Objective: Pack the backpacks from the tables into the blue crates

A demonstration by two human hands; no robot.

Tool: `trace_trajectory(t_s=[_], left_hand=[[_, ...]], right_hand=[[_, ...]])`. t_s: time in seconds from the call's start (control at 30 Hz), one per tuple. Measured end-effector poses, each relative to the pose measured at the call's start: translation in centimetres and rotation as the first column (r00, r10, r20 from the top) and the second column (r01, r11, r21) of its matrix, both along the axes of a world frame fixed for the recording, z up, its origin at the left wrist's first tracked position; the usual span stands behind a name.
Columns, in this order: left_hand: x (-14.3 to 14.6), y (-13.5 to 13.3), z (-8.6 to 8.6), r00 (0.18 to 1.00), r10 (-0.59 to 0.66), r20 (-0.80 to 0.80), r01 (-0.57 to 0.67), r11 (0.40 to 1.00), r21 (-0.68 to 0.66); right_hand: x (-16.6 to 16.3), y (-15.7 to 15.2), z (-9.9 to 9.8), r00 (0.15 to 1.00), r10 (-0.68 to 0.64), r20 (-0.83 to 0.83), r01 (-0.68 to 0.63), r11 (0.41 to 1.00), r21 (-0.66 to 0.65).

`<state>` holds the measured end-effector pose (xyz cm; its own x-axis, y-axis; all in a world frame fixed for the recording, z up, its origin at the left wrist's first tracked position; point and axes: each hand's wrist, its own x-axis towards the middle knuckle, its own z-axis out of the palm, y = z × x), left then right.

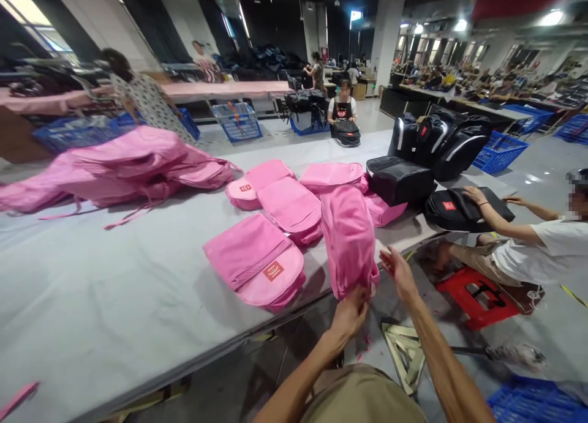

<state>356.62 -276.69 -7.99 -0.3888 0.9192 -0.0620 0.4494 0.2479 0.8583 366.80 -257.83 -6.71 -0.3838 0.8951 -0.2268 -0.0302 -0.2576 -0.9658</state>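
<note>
A long pink backpack [348, 236] lies across the near edge of the grey table [114, 300], its end hanging over the edge. My left hand [351, 313] pinches the bottom edge of this pack from below. My right hand [397, 270] is beside the same end, fingers spread and open, just off the fabric. Another pink backpack with an orange label [260, 264] lies flat to the left. Further pink packs [287, 199] rest behind it.
A heap of pink bags [124, 166] fills the far left. Black backpacks [436, 141] stand at the far right. A seated person in a white shirt [537, 245] handles a black bag [459, 209]. A red stool [478, 297] and blue crates [533, 401] sit on the floor.
</note>
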Motion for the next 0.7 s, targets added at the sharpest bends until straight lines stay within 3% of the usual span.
trace_trajectory(t_s=[0.03, 0.1, 0.17, 0.23, 0.33, 0.4, 0.47, 0.53, 0.6, 0.7], left_hand=[[0.1, -0.4, -0.1, 1.0, -0.005, 0.022, 0.005, 1.0, 0.001], [0.1, -1.3, 0.2, 0.996, 0.059, 0.064, -0.064, 0.995, 0.079], [-0.5, -1.7, 1.1, 0.977, 0.192, 0.094, -0.206, 0.963, 0.175], [-1.7, -1.5, 2.3, 0.944, 0.309, 0.12, -0.328, 0.919, 0.217], [-3.7, -0.5, 3.1, 0.909, 0.379, 0.175, -0.408, 0.895, 0.18], [-4.6, 0.2, 3.0, 0.897, 0.386, 0.216, -0.42, 0.896, 0.143], [-5.0, 0.7, 2.7, 0.895, 0.377, 0.24, -0.416, 0.899, 0.138], [-4.9, 1.2, 2.5, 0.897, 0.363, 0.252, -0.407, 0.901, 0.151], [-4.7, 1.6, 2.6, 0.908, 0.341, 0.244, -0.385, 0.909, 0.162], [-4.5, 2.2, 2.9, 0.936, 0.275, 0.221, -0.313, 0.936, 0.16]], right_hand=[[-0.5, 0.7, 2.0, 0.997, 0.076, -0.023, -0.073, 0.992, 0.102], [-1.7, 1.4, 5.6, 0.983, 0.148, 0.112, -0.178, 0.918, 0.355], [-3.2, 1.4, 8.0, 0.939, 0.068, 0.337, -0.244, 0.823, 0.514], [-4.7, 1.0, 9.0, 0.85, -0.042, 0.526, -0.312, 0.764, 0.565], [-6.1, 0.7, 8.7, 0.726, -0.122, 0.676, -0.386, 0.742, 0.548], [-6.2, 1.4, 7.9, 0.701, -0.136, 0.7, -0.394, 0.744, 0.539], [-5.8, 2.5, 6.9, 0.737, -0.12, 0.665, -0.37, 0.751, 0.546], [-5.2, 3.5, 5.6, 0.83, -0.052, 0.556, -0.32, 0.772, 0.549], [-4.6, 4.0, 4.2, 0.918, 0.035, 0.395, -0.255, 0.814, 0.521], [-3.9, 3.5, 2.5, 0.967, 0.071, 0.243, -0.172, 0.887, 0.428]])
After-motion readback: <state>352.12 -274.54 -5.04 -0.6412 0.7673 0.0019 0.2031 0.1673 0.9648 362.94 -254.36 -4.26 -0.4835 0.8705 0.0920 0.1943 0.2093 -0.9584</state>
